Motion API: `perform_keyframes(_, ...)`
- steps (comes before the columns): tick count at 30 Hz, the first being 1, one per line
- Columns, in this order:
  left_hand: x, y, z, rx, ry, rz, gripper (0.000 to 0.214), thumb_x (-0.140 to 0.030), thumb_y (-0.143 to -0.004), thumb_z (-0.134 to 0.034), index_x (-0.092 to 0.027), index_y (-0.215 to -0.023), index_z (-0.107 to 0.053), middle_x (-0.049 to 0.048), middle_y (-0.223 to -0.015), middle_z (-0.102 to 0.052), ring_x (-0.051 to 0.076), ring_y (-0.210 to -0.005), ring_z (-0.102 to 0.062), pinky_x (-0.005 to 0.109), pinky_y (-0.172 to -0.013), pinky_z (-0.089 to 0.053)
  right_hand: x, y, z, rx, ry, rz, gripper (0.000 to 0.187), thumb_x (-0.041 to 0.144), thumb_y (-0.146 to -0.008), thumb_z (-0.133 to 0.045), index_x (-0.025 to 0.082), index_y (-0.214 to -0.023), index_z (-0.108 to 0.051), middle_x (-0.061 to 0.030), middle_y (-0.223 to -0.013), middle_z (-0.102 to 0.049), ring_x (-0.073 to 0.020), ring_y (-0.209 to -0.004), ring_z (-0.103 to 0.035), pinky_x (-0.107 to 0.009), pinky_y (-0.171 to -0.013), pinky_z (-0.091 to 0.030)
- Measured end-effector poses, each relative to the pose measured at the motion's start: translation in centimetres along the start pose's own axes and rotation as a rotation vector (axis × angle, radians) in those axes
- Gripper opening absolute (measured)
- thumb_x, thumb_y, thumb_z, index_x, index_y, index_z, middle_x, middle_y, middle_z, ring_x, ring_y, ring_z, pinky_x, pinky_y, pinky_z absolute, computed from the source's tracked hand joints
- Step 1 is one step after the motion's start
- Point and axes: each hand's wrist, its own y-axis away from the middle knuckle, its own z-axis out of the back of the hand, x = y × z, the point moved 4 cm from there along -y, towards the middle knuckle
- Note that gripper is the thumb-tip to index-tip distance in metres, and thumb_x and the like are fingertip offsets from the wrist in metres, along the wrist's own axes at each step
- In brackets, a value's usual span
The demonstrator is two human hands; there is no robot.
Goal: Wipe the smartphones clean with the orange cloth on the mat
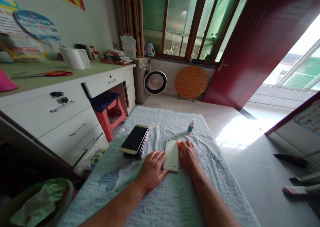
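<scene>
A white smartphone (171, 156) lies face down on the cloth-covered table, its pale back showing. My left hand (153, 168) grips its left side, fingers on the long edge and thumb by the lower corner. At the phone's upper right edge, my right hand (189, 155) is closed on a small orange piece (179, 143); most of it is hidden by the fingers, so its kind is unclear. Left of my hands sits a stack of phones, a gold-framed smartphone (135, 139) on top with its dark screen up. Beyond my right hand a small spray bottle (191, 126) with a blue label stands upright.
A light blue quilted cloth (160, 200) covers the table. To the left are a white drawer desk (67, 115), a red stool (111, 118) and a green-rimmed bin (68, 187). Farther off stand a washing machine (140, 80) with its door open and a round wooden tabletop (191, 82).
</scene>
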Motion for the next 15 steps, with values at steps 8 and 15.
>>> perform_keyframes(8,-0.12,-0.18,0.02,0.023,-0.023,0.002,0.053,-0.031,-0.084,-0.066,-0.016,-0.133,-0.055,0.0118,-0.138,-0.056,0.031,-0.126,-0.048,0.048,-0.109,-0.039,0.01,0.04,0.05,-0.007,-0.024,0.003,0.021,0.014,-0.088,-0.050,0.021,-0.097,-0.067,-0.0052,-0.093,-0.059,-0.0189,-0.089,-0.050,-0.027,-0.082,-0.037)
perform_keyframes(15,-0.31,-0.09,0.01,0.017,-0.023,0.007,0.051,-0.031,-0.084,-0.066,-0.017,-0.132,-0.055,0.0117,-0.138,-0.056,0.030,-0.126,-0.048,0.048,-0.109,-0.039,-0.06,-0.02,0.07,0.001,-0.038,-0.002,0.022,0.012,-0.087,-0.049,0.021,-0.096,-0.066,-0.0049,-0.092,-0.059,-0.0187,-0.089,-0.050,-0.027,-0.082,-0.037)
